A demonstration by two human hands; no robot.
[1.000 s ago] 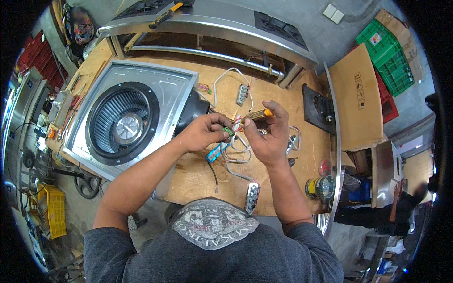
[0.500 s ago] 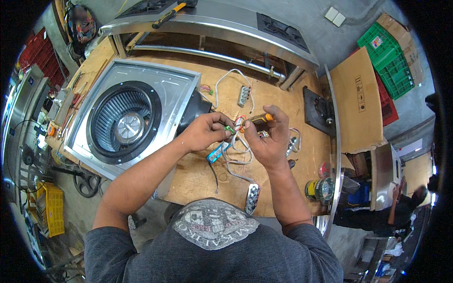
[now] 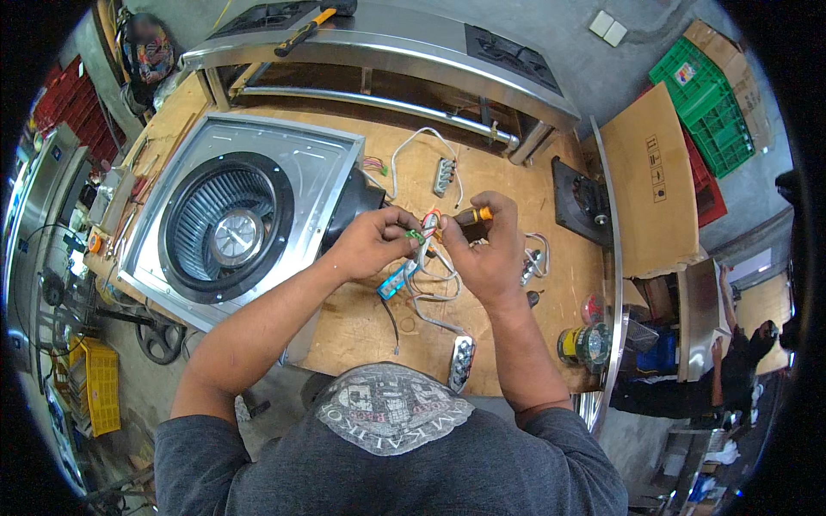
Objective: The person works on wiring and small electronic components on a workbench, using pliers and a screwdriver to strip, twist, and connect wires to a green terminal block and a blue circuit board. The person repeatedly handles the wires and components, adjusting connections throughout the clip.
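My left hand (image 3: 368,243) pinches a small green wire connector (image 3: 415,236) between thumb and fingertips. Close by, thin wires (image 3: 434,215), one of them red, loop up between the two hands. My right hand (image 3: 490,262) is closed around a screwdriver (image 3: 472,216) with a yellow and black handle; thumb and index finger are also near the wires, and whether they touch them I cannot tell. Below the hands lies a blue box-shaped part (image 3: 397,281) with grey cable (image 3: 439,297) running past it. The screwdriver's tip is hidden.
A metal blower unit (image 3: 249,138) with a round black fan fills the table's left side. Switch-like grey blocks (image 3: 444,176) on cables, a black burner plate (image 3: 578,199) and a glass jar (image 3: 585,345) lie around. A steel stove frame (image 3: 387,52) bounds the back; another person (image 3: 688,391) is at right.
The screwdriver has tilted and shifted slightly left in my right hand, its handle lying more level. My left hand keeps its pinch on the green connector.
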